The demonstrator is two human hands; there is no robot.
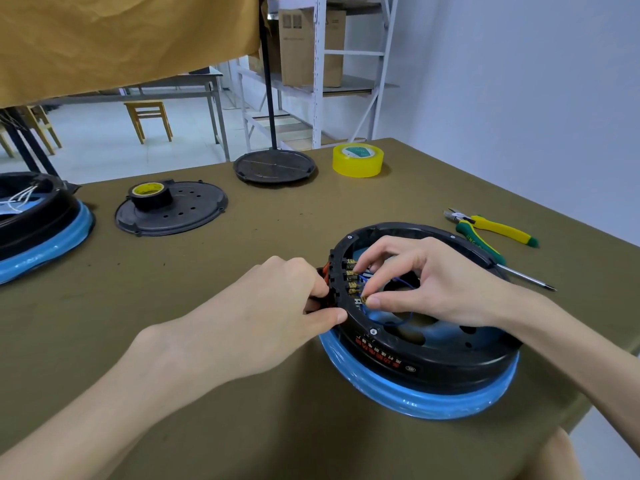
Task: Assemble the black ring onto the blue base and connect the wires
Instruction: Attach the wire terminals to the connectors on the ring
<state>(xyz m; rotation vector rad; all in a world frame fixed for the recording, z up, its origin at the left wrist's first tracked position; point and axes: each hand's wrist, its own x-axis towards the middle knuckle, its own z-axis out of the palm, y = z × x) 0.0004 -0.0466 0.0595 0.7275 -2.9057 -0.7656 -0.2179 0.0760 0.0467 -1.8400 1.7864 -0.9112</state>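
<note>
A black ring (433, 365) sits on top of a blue base (433, 400) at the right of the olive table (242, 393). My left hand (277, 306) grips the ring's left outer wall, thumb pressed on the rim, fingers curled over a black and orange connector block. My right hand (415, 275) reaches inside the ring and pinches a brass wire terminal (363, 299) between thumb and forefinger at a row of terminals on the inner wall. A thin blue wire (398, 320) loops from there across the ring's inside.
A second black ring on a blue base (38, 244) stands at the far left. Two black round covers (180, 216) (275, 166) lie behind, one bearing a black tape roll (150, 195). Yellow tape (358, 160), yellow-green cutters (495, 226) and a screwdriver (519, 271) lie at the right.
</note>
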